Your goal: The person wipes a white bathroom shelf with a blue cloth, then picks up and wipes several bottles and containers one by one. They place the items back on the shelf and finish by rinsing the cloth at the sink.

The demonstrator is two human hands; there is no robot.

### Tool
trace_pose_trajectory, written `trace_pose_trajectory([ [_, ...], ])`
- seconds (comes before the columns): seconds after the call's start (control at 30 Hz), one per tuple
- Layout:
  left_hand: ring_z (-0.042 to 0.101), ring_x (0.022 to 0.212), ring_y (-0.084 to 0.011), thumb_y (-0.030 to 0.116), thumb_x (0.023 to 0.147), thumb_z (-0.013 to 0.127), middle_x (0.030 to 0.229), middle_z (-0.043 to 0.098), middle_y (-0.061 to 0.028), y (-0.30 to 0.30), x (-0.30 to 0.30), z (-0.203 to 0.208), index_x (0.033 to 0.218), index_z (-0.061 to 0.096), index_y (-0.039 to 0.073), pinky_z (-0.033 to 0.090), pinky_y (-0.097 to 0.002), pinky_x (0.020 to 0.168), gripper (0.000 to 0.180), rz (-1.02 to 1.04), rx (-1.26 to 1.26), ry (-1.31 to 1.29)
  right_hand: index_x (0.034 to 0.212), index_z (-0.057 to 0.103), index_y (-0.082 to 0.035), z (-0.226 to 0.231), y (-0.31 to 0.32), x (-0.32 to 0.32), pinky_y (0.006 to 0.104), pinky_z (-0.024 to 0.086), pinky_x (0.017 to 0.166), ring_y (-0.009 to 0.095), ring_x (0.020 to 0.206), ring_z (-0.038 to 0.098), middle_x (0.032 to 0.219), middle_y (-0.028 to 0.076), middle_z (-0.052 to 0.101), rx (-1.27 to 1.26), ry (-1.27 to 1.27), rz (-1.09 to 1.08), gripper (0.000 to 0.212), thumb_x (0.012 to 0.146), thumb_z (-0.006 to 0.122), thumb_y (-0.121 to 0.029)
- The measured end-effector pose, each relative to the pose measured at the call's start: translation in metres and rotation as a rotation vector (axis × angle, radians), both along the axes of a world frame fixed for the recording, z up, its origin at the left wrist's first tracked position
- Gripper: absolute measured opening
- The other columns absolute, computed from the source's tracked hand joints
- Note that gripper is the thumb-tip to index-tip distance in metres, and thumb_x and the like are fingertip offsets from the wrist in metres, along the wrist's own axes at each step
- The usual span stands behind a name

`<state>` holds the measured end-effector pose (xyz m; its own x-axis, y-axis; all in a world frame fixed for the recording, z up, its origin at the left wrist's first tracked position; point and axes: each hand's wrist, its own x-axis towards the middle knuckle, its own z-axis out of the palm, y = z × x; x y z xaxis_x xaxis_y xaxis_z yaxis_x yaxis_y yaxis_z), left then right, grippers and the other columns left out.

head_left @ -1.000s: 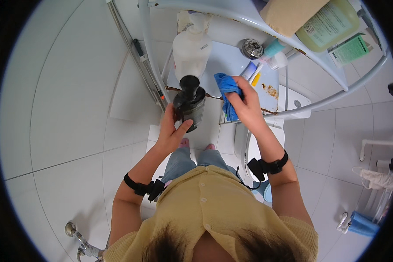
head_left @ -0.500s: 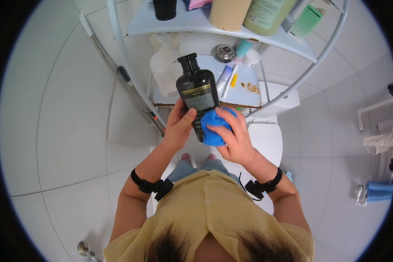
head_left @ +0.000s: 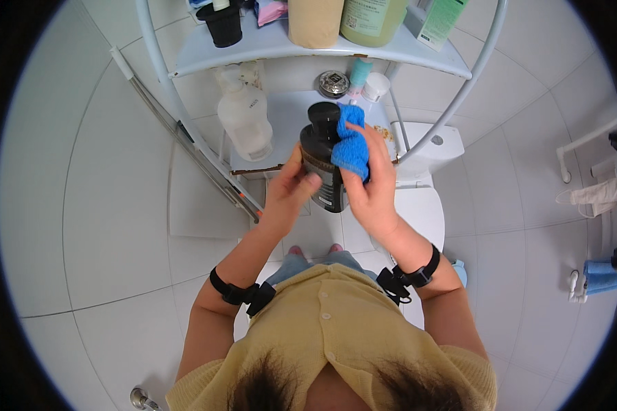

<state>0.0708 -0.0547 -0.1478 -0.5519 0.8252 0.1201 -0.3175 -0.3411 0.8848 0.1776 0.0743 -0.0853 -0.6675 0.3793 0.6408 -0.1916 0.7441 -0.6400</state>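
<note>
Black pump bottle [head_left: 317, 145], held mid-frame by the left grip [head_left: 289, 194], could slip if the right grip [head_left: 373, 185], clutching blue cloth [head_left: 352, 149], pushes hard.

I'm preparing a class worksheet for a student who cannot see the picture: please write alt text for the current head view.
Seen from above, the left hand grips a black pump bottle while the right hand holds a blue cloth against its upper side. Beyond, a pale-blue rack holds bottles, and a white toilet stands to the right.
</note>
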Motion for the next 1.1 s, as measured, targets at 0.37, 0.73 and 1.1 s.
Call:
trace_pose_trajectory([
  [0.37,0.051,0.121,-0.0238,0.008,0.066,0.083,0.131,0.05,-0.011,-0.01,-0.003,0.011,0.144,0.027,0.005,0.044,-0.0383,0.1,0.096,-0.182,-0.261,0.304,0.133,0.051,0.003,0.017,0.01,-0.006,0.0455,0.038,0.105,0.037,0.126,0.044,0.137,0.02,0.045,-0.194,-0.209,0.319,0.076,0.069,0.084,-0.023],
  [0.73,0.062,0.104,-0.0271,0.015,0.062,0.082,0.115,0.06,-0.0129,0.007,-0.013,-0.007,0.132,0.049,0.005,0.051,-0.0416,0.089,0.078,-0.668,0.012,-0.165,0.097,0.061,-0.004,0.033,0.05,-0.012,0.0342,0.052,0.07,0.024,0.075,0.067,0.085,0.011,0.069,0.146,-0.45,0.219,0.044,0.068,0.089,-0.022],
  [1.1,0.064,0.097,-0.0261,0.017,0.058,0.083,0.107,0.062,-0.0149,0.006,-0.016,0.009,0.126,0.052,-0.001,0.052,-0.04,0.085,0.077,-0.909,-0.024,-0.28,0.127,0.058,-0.005,0.05,0.055,-0.005,0.0367,0.044,0.099,0.029,0.114,0.058,0.125,0.013,0.061,-0.183,-0.283,0.608,0.054,0.076,0.077,-0.008],
])
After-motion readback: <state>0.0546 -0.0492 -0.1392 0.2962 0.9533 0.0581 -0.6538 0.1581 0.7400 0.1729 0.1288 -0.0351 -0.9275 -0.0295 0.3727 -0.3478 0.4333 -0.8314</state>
